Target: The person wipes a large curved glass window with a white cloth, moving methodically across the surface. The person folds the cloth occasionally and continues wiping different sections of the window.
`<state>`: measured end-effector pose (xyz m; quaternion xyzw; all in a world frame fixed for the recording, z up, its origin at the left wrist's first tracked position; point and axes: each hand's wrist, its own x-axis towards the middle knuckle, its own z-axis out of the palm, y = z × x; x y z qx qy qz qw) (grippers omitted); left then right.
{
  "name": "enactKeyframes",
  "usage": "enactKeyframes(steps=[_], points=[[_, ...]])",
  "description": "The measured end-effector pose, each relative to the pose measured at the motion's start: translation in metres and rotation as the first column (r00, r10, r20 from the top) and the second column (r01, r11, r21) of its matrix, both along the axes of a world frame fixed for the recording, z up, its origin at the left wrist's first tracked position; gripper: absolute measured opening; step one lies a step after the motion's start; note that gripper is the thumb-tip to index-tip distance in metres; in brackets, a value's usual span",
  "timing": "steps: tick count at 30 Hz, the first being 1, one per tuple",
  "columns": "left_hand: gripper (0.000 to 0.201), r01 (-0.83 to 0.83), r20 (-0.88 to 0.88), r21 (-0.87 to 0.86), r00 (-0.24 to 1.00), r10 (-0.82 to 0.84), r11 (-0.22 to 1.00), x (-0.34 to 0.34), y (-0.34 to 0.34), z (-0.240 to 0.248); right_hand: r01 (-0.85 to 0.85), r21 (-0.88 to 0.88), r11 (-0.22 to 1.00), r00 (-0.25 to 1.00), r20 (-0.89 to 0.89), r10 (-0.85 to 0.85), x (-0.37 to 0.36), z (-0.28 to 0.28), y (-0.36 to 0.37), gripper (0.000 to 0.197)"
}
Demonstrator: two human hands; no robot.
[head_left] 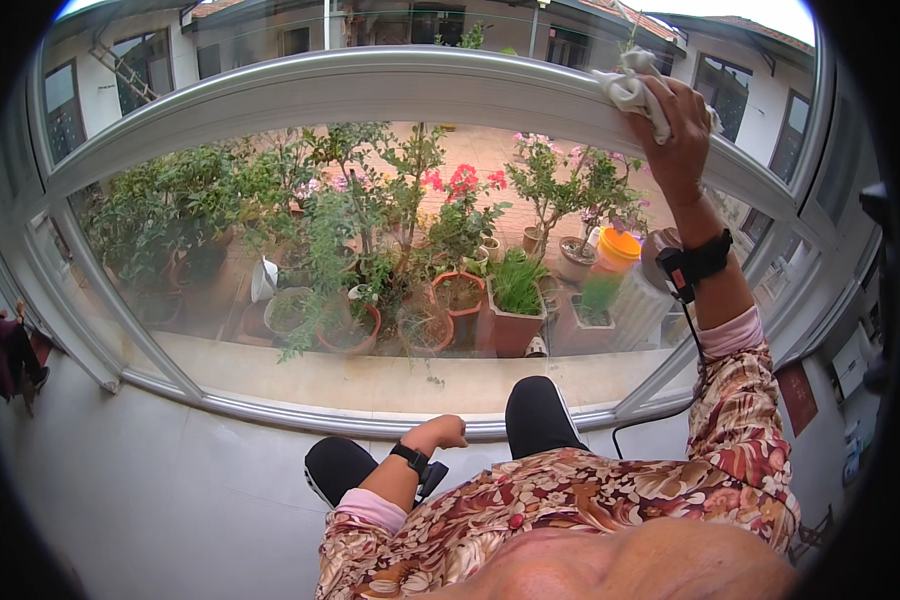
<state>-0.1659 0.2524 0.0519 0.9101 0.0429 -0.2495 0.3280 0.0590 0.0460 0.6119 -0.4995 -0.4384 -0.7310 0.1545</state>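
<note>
My right hand (676, 135) is raised at the far right, its fingers closed around a white cloth (630, 92). It presses the cloth near the right end of the window's pale crossbar (370, 82), where the upper glass meets the bar. Low in front of my body, my left hand (442, 433) is curled into a loose fist between my knees, with nothing showing in it. Below the crossbar spans a wide glass pane (270, 345), somewhat hazy.
Behind the glass are several potted plants (460, 290), an orange-topped bucket (618, 247) and a brick courtyard. A cable runs along my right arm. Another person (8, 340) sits at the far left on the grey floor (200, 480). Shelves stand at the right edge.
</note>
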Motion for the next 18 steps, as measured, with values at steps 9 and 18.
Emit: enactKeyframes(steps=[9,18], points=[[0.037,-0.1,0.228,0.196,0.972,0.054,0.975,-0.01,0.005,0.016,-0.141,-0.225,0.964,0.99,-0.056,0.131,-0.171,0.014,0.216,0.046],[0.028,-0.237,0.221,0.141,0.954,0.202,0.961,-0.019,0.027,0.004,-0.191,-0.361,0.913,0.968,-0.221,0.116,-0.309,0.021,0.406,0.04]])
